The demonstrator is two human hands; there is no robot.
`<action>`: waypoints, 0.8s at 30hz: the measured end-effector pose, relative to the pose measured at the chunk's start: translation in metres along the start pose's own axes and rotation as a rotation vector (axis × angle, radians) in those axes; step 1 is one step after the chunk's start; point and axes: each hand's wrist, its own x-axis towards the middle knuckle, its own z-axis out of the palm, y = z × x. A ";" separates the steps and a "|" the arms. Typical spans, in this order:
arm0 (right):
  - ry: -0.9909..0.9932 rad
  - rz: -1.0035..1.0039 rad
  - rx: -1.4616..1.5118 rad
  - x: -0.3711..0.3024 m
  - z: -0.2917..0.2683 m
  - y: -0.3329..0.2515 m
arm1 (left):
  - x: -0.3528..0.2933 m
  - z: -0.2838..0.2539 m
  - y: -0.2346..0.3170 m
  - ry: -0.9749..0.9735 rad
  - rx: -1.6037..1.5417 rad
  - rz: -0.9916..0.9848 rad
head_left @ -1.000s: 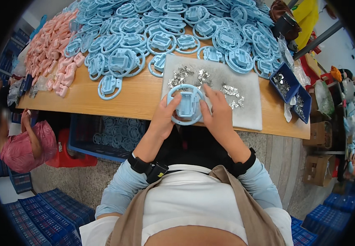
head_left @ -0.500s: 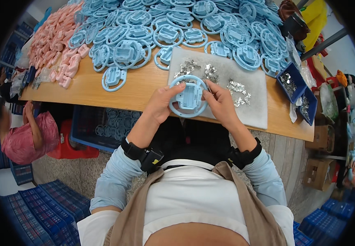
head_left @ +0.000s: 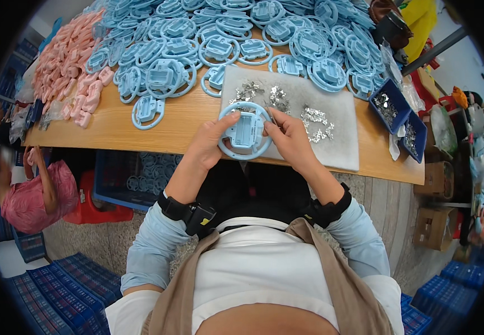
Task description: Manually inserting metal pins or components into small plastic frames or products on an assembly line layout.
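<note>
My left hand (head_left: 205,139) is closed on the left side of a light blue plastic ring-shaped part (head_left: 247,131), thumb on the rim. A rectangular recess sits in the middle of the part, facing up. My right hand (head_left: 291,140) pinches thin metal tweezers (head_left: 273,116) at the right rim of the same part; their tips are too small to make out. Beneath and beyond lies a grey-white foam pad (head_left: 342,134), with small shiny metal clips (head_left: 316,116) in several loose heaps. The ring part is held above the pad's near left edge.
A large pile of blue ring parts (head_left: 219,49) covers the far table (head_left: 102,131). Pink plastic parts (head_left: 66,67) are heaped at the left. Two dark blue bins (head_left: 390,106) of metal pieces stand right. A crate (head_left: 116,178) sits below; a person in pink (head_left: 41,192) works at left.
The whole view has shifted slightly, so the table things appear farther left. Both hands keep their hold on the ring part and tweezers. The co-worker's hands have shifted a little.
</note>
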 end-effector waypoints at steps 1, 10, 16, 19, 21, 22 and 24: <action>-0.003 0.014 -0.002 0.000 0.000 -0.001 | -0.001 0.002 0.001 -0.001 -0.004 0.005; 0.000 -0.017 0.013 0.005 0.003 -0.002 | -0.002 0.002 0.003 -0.017 -0.071 0.038; -0.020 -0.024 -0.049 0.003 0.006 -0.009 | -0.006 0.007 0.003 0.073 0.028 0.175; -0.046 -0.025 -0.028 0.000 0.007 -0.005 | -0.009 0.003 0.000 0.105 0.067 0.175; -0.085 0.002 -0.058 -0.001 0.001 -0.004 | -0.010 -0.004 -0.006 0.121 0.076 0.161; -0.099 0.016 -0.074 -0.002 -0.004 -0.004 | -0.012 -0.005 -0.006 0.127 0.079 0.159; 0.083 -0.160 -0.443 0.008 -0.029 0.015 | -0.019 -0.009 -0.008 0.152 0.083 0.161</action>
